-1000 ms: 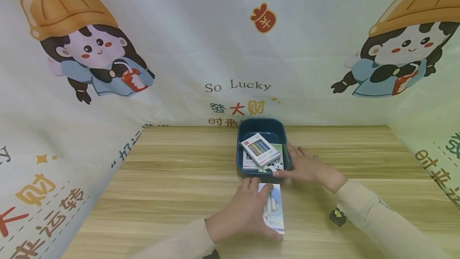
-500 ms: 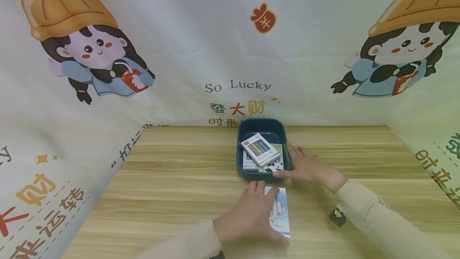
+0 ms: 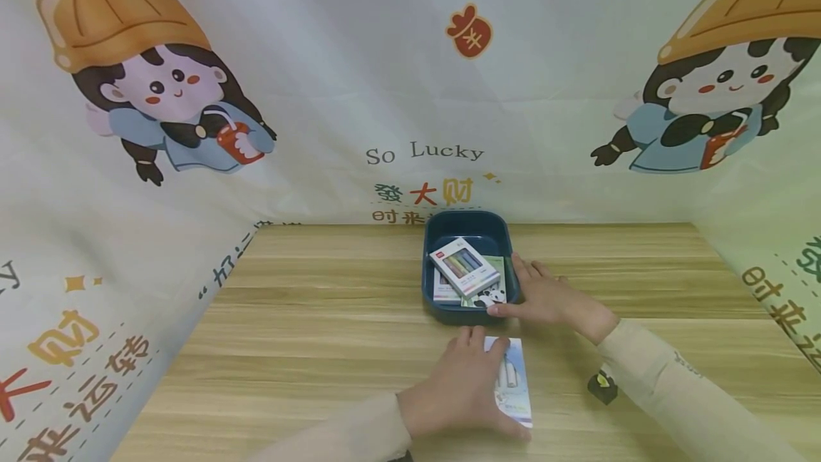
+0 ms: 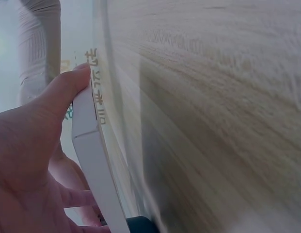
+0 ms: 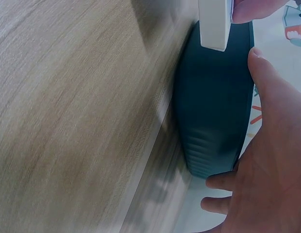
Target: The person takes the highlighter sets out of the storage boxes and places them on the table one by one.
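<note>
Gripping a flat, rectangular, white-and-pale-blue cardboard box (image 3: pixel 514 392) in the left hand (image 3: pixel 457 387), with the thumb at the near short end and the other fingers set toward the far one. Holding it printed face up above the light wood-grain table (image 3: pixel 308 348), in front of the right half of a deep, dark-blue plastic bin (image 3: pixel 458 316), well clear of the wood in the left wrist view. Running lengthwise away from the body, with the far short end aimed at the bin's near wall and leaning slightly left. Touching the bin with the right hand (image 3: pixel 553 299), with the fingers along its right wall and the thumb spread apart onto the near right corner. Showing inside the bin: a white cardboard box printed with coloured sticks (image 3: pixel 465 267), slanted lengthwise from far left to near right, over a second white cardboard box (image 3: pixel 444 289) and a green panda-printed piece (image 3: pixel 492 295).
</note>
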`<state>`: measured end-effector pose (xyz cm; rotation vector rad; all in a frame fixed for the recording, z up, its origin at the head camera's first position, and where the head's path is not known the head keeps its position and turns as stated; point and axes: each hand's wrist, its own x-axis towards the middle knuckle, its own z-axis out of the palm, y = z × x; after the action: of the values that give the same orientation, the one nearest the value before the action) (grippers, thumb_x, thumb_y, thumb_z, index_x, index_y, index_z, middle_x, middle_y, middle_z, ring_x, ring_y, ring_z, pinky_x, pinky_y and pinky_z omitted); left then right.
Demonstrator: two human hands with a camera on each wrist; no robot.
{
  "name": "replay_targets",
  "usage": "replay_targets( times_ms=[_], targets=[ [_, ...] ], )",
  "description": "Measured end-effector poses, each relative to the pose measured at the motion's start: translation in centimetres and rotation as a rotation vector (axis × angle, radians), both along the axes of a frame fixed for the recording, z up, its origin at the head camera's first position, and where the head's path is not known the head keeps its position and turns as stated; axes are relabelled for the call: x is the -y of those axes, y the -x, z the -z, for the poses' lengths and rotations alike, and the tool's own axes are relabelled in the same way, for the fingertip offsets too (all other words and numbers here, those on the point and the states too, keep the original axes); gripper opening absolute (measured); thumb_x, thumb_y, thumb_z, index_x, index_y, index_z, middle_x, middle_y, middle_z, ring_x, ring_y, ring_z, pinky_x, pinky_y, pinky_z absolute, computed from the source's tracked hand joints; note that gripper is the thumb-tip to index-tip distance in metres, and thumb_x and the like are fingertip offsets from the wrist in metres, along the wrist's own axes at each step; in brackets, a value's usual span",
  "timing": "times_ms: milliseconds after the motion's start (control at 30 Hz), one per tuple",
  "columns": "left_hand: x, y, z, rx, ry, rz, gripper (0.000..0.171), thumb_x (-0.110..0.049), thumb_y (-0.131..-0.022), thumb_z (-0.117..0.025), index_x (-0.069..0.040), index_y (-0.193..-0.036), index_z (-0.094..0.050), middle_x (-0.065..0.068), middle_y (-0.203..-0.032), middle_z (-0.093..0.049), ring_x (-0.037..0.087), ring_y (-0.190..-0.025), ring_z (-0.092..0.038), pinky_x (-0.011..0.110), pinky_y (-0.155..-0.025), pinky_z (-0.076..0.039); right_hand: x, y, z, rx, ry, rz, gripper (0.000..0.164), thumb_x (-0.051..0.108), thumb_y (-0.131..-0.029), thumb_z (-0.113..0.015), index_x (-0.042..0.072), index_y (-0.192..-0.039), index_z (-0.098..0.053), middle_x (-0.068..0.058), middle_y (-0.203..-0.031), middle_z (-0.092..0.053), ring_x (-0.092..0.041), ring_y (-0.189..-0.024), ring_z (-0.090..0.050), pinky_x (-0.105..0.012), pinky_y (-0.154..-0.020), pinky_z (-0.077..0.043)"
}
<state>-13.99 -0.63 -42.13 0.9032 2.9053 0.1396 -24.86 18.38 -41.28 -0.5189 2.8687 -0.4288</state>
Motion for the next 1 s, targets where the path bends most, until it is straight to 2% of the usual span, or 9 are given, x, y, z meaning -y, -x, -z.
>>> replay_targets(
  times_ms=[200,467,1000],
  targets=[
    [-0.6,-0.2,0.5,-0.058,0.021,0.004,0.118,-0.091,-0.055,-0.066,-0.017,-0.144,-0.045,0.014,-0.137,-0.052,0.025,-0.125,-0.049,0.039,-0.109,-0.044,0.0,-0.1,-0.1,0.001,-0.004,0.001,0.123,0.081,-0.081,-0.051,-0.005,-0.156,-0.005,-0.026,-0.163,-0.015,-0.052,-0.148,-0.019,-0.082,-0.105,-0.021],
    [-1.6,-0.4,1.0,-0.132,0.043,0.007,0.118,-0.092,-0.054,-0.065,-0.017,-0.142,-0.048,0.013,-0.131,-0.055,0.023,-0.118,-0.051,0.035,-0.104,-0.045,0.1,-0.2,-0.3,0.001,0.003,0.005,0.122,0.08,-0.082,-0.052,-0.005,-0.156,-0.005,-0.026,-0.163,-0.016,-0.052,-0.148,-0.019,-0.082,-0.105,-0.021],
    [-2.9,-0.6,1.8,-0.186,0.037,0.031,0.116,-0.094,-0.056,-0.061,-0.017,-0.141,-0.049,0.009,-0.125,-0.056,0.018,-0.111,-0.051,0.029,-0.098,-0.047,0.1,-0.4,-0.3,0.019,0.016,0.003,0.122,0.079,-0.082,-0.052,-0.003,-0.157,-0.003,-0.024,-0.164,-0.014,-0.051,-0.149,-0.017,-0.079,-0.107,-0.022]
  ],
)
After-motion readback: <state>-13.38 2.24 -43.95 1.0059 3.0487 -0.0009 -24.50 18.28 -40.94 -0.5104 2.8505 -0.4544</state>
